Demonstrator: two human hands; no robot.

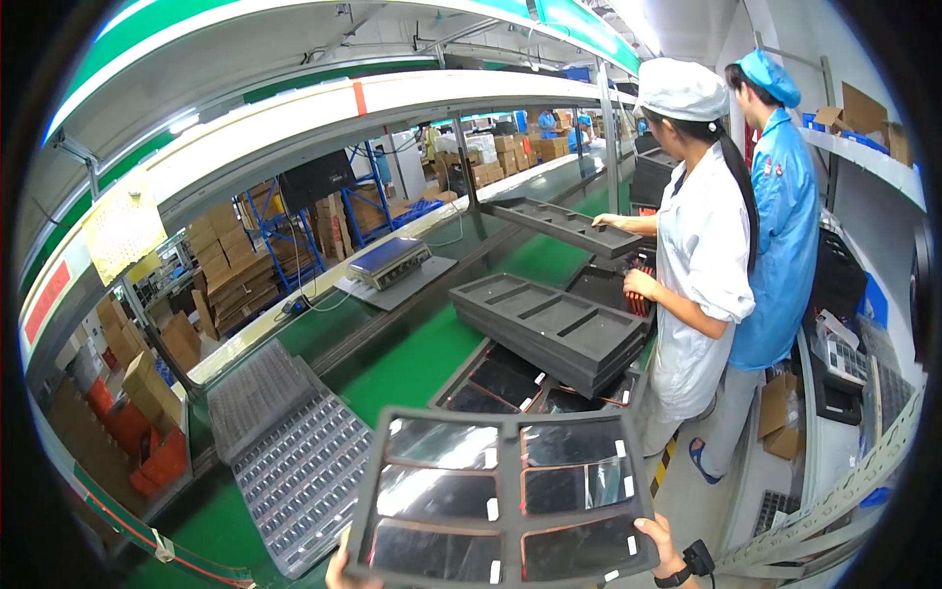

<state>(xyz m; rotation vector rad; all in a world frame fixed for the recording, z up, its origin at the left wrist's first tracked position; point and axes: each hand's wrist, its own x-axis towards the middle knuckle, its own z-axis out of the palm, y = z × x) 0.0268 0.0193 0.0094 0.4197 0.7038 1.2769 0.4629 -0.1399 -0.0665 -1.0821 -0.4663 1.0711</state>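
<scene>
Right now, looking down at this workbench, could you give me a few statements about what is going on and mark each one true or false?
1. Both hands hold a dark grey foam tray with six compartments of glossy dark panels. True.
2. The left hand grips the tray's lower left corner, the right hand its lower right corner. True.
3. The stack of empty grey foam trays lies on the floor. False: it rests on the green conveyor belt.
4. The person in the white coat stands with empty hands. False: that person lifts another grey tray.
5. A weighing scale stands beyond the belt. True.
</scene>
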